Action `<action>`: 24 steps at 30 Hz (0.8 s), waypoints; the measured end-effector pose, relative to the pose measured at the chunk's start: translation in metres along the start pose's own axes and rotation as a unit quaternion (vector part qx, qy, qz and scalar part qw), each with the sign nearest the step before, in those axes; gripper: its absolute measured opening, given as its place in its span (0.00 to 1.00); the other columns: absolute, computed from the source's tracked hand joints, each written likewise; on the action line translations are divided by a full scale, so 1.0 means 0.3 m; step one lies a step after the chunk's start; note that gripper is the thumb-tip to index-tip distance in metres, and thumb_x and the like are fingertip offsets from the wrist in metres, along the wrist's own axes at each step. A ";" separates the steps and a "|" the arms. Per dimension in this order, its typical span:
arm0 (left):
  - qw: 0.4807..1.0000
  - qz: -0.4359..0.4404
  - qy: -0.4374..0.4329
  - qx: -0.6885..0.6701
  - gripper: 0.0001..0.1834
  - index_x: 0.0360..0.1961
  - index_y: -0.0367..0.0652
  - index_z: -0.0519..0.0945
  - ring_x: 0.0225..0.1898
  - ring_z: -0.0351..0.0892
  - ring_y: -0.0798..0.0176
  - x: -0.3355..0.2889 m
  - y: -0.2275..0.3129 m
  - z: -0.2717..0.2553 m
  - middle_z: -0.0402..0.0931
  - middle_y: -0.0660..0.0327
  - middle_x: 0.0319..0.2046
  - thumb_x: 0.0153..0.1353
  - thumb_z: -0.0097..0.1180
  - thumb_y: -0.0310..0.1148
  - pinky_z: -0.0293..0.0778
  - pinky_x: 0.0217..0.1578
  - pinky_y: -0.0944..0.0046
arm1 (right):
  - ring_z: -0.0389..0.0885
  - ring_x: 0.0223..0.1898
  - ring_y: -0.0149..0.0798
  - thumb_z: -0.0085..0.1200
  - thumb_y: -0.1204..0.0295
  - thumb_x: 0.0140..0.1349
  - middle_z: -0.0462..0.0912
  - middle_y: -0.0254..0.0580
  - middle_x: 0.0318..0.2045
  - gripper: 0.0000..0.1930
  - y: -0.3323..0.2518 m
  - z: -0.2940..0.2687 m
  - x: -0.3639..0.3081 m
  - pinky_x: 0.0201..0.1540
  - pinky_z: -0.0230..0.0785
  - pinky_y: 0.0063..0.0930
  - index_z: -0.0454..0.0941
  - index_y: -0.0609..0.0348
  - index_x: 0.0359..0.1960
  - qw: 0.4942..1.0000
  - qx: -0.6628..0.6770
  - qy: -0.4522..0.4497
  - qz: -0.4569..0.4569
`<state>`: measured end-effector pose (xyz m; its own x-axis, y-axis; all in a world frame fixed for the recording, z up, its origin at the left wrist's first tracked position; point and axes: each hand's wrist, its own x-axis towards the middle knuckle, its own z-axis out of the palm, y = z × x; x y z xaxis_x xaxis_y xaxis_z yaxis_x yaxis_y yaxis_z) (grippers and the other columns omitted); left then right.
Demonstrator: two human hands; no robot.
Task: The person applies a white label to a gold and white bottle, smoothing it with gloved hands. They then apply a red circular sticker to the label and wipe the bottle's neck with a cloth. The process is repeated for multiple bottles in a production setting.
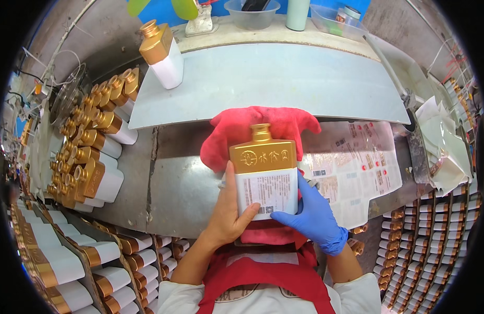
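Between my two hands stands a flat white bottle (255, 183) with a gold shoulder and neck, its printed label facing me. My bare left hand (229, 209) is closed round the bottle's left side, thumb on the label's lower part. On the right side, my right hand (315, 214) in a blue glove grips the lower corner, its thumb by the label's bottom edge. Behind the bottle lies a crumpled red cloth (221, 141). A sheet of printed labels (352, 162), several still on it, is spread on the table just right of the bottle.
Many gold-and-white bottles (90, 172) crowd the table's left side. One bottle (166, 60) stands on the raised grey board (273, 78). Racks of bottles (420, 246) flank me below on both sides. A bin with white paper (441, 141) is at the right; a plastic bowl (252, 15) sits at the back.
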<state>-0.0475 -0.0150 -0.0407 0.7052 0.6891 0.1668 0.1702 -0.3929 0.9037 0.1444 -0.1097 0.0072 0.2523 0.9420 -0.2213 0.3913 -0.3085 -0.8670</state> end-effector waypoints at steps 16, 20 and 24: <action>0.971 -0.049 0.023 -0.235 0.62 0.70 0.32 0.27 0.71 0.47 0.50 -0.005 0.010 -0.003 0.43 0.43 0.70 0.50 0.66 0.28 0.48 0.67 0.54 | 0.73 0.55 0.35 0.57 0.78 0.57 0.73 0.45 0.56 0.26 -0.033 -0.059 -0.059 0.59 0.66 0.31 0.67 0.64 0.59 0.965 0.143 0.204 -0.081; 0.990 -0.042 0.061 -0.121 0.42 0.71 0.31 0.35 0.73 0.40 0.51 0.014 -0.016 -0.015 0.39 0.44 0.72 0.65 0.48 0.27 0.38 0.69 0.57 | 0.82 0.46 0.50 0.58 0.74 0.59 0.81 0.50 0.46 0.22 -0.137 0.102 0.000 0.48 0.74 0.35 0.74 0.50 0.56 0.963 -0.105 0.164 -0.188; 0.989 -0.006 0.036 -0.144 0.39 0.71 0.31 0.37 0.74 0.38 0.51 0.007 -0.029 -0.010 0.37 0.45 0.73 0.67 0.43 0.28 0.37 0.69 0.59 | 0.83 0.43 0.47 0.57 0.77 0.59 0.82 0.48 0.46 0.20 0.018 -0.028 0.023 0.45 0.75 0.34 0.75 0.58 0.54 0.928 -0.142 0.321 -0.128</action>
<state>-0.0494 -0.0084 -0.0471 0.6522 0.7378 0.1743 -0.0327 -0.2023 0.9788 0.1555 -0.1058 0.0047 0.5579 0.7449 0.3659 0.7054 -0.1934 -0.6819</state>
